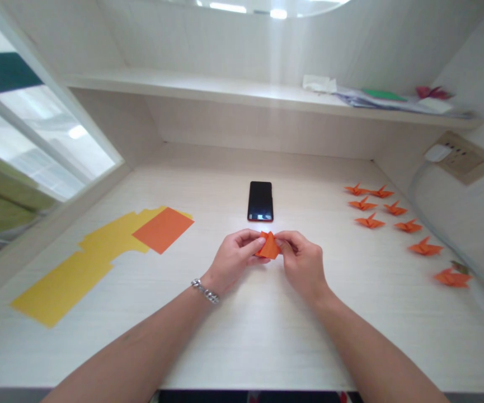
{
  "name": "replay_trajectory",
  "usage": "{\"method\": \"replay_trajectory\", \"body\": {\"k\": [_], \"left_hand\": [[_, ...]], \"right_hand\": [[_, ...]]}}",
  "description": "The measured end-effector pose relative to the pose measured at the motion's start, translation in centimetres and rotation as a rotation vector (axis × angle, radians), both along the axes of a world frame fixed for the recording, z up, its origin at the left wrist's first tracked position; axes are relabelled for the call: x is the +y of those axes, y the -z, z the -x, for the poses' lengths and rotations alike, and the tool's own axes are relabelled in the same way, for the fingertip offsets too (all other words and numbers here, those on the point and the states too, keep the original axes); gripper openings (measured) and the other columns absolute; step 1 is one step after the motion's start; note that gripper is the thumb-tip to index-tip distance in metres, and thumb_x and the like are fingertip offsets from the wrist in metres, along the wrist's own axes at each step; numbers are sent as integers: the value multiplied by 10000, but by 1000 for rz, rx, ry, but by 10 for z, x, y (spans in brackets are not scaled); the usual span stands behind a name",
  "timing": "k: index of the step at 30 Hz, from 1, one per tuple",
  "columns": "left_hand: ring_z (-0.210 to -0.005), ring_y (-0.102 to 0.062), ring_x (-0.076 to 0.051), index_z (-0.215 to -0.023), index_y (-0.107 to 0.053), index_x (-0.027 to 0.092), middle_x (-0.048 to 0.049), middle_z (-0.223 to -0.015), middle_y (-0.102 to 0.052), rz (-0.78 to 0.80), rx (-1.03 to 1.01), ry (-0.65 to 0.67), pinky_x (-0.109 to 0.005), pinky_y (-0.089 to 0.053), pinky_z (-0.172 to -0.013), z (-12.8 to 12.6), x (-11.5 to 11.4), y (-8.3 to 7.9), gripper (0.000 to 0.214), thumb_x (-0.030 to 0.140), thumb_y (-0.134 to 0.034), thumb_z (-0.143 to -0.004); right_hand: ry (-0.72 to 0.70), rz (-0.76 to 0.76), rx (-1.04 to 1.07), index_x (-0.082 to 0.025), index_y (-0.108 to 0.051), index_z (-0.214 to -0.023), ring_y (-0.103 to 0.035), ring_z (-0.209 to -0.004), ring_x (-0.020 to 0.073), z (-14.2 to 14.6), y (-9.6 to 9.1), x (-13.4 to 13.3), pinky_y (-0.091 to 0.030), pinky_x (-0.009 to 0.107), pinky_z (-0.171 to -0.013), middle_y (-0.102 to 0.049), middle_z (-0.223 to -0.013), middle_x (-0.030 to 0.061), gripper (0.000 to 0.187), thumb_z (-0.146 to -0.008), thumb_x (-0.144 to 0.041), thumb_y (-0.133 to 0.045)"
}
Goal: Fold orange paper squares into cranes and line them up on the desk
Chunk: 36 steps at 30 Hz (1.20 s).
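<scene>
Bare forearms [153, 330] reach over the pale wood-grain tabletop [233, 341], a silver chain-link bracelet [205, 291] circling the left wrist. Fingertips of the left hand [238, 252] and right hand [305, 260] pinch a small folded orange paper piece [270, 247] from either side, just short of a black rectangular smartphone [261, 200]. Flat yellow paper sheets [63, 285] lie to the left, one rectangular orange paper sheet [163, 229] partly over them; eight folded orange paper cranes [370, 222] sit toward the right.
</scene>
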State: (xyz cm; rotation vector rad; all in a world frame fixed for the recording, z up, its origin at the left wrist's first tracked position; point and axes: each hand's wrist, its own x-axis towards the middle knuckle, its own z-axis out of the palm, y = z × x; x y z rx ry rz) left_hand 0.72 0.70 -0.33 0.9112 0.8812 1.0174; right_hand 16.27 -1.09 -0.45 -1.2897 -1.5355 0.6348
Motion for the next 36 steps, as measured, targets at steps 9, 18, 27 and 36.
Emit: {"method": "replay_trajectory", "body": {"k": [9, 18, 27, 36], "left_hand": [[-797, -671, -204, -1162, -603, 170, -86, -897, -694, -165, 147, 31, -349, -596, -684, 2, -4, -6, 470, 367, -689, -743], [-805, -662, -202, -1096, -610, 177, -76, -910, -679, -233, 254, 14, -307, -602, -617, 5, -1, -3, 373, 374, -644, -781], [-799, -656, -207, -949, -672, 175, -77, -934, -676, -291, 357, 12, -299, -588, -623, 3, -4, -4, 285, 383, -655, -756], [-713, -656, -175, -914, -684, 172, -50, -807, -690, -428, 506, 78, -290, -532, -684, 12, 3, 8, 151, 210, -604, -792]], "right_hand": [[-12, -22, -43, -228, -681, -870, -651, -748, 182, -1, 3, 2, -496, 290, -717, -711, -836, 14, 160, -847, -222, -522], [-52, 4, -49, -217, -675, -867, -644, -752, 180, 0, 4, 4, -508, 285, -711, -702, -853, 25, 155, -848, -212, -522], [-2, 4, -67, -209, -671, -882, -647, -761, 189, 1, 3, 2, -513, 295, -696, -697, -866, 47, 151, -857, -269, -535], [-205, 354, 282, -152, -639, -834, -642, -706, 191, -5, 11, 16, -524, 288, -609, -685, -785, 70, 285, -763, -428, -648]]}}
